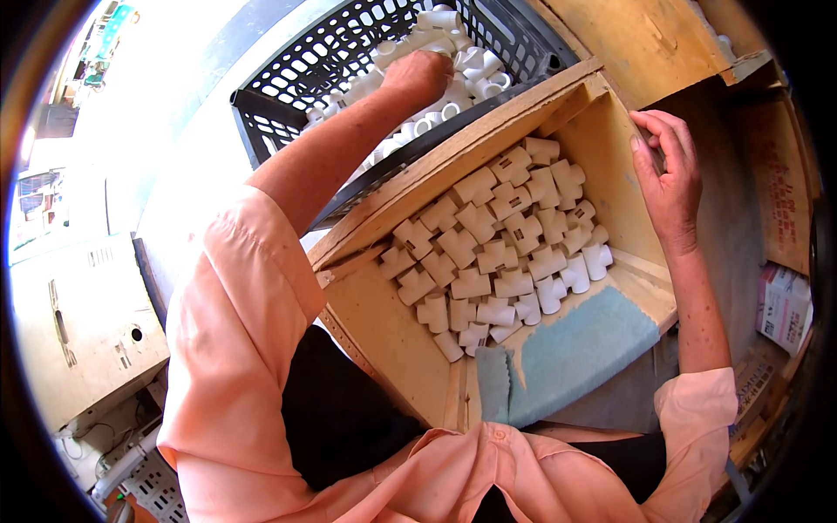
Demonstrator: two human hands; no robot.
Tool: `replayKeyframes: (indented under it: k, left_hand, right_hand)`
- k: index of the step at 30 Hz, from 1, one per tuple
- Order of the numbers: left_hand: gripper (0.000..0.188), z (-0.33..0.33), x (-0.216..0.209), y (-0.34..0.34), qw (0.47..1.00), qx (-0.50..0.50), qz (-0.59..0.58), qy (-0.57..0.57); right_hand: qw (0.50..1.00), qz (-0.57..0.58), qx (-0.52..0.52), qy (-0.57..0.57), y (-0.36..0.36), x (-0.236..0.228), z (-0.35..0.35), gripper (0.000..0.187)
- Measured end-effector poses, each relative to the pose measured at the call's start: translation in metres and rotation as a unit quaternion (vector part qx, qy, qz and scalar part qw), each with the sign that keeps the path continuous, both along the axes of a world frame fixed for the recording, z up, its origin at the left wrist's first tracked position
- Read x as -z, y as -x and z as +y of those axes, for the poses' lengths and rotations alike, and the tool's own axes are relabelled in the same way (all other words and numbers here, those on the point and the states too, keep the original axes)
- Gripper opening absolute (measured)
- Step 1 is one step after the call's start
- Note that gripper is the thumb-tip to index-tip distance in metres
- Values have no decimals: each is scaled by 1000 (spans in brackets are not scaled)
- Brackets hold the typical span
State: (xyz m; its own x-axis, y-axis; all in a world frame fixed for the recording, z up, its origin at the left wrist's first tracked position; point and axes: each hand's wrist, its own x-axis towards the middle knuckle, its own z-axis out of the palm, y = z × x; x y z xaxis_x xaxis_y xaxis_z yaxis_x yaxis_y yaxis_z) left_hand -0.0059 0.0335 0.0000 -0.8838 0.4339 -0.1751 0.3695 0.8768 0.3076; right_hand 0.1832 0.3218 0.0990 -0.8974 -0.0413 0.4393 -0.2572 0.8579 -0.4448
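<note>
My left hand (pixel 422 75) reaches into a black plastic crate (pixel 301 74), among loose white pipe fittings (pixel 484 65). Its fingers curl down and are mostly hidden, so what they hold does not show. At the right, my right hand (pixel 673 179) grips the rim of an open wooden box (pixel 384 349) in front of me. Inside this box, white T-shaped pipe fittings (pixel 475 222) lie close together in rough rows. A light blue cloth (pixel 584 349) covers the near edge of the box.
The crate stands against the far side of the box, on a pale surface (pixel 196 148). A wooden board (pixel 636 35) is at the far right. Cardboard cartons (pixel 776 187) stand along the right side. At the left is a cream-coloured metal panel (pixel 83 327).
</note>
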Motion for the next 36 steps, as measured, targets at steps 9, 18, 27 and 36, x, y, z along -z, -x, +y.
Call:
replayKeyframes:
  k: [9, 18, 27, 36]
  left_hand:
    - [27, -4, 6, 31, 992, 10, -16, -124]
    - [37, -4, -21, 54, 964, -20, -187, -189]
    - [32, 21, 6, 48, 938, -108, -237, -229]
    - [33, 0, -13, 45, 941, -93, -241, -220]
  right_hand:
    - [1000, 6, -6, -17, 1, -1, -1, 29]
    - [999, 7, -3, -31, 0, -2, -3, 29]
    - [999, 16, -4, -51, 0, -3, -3, 29]
    - [998, 25, 6, -49, -2, -2, -2, 27]
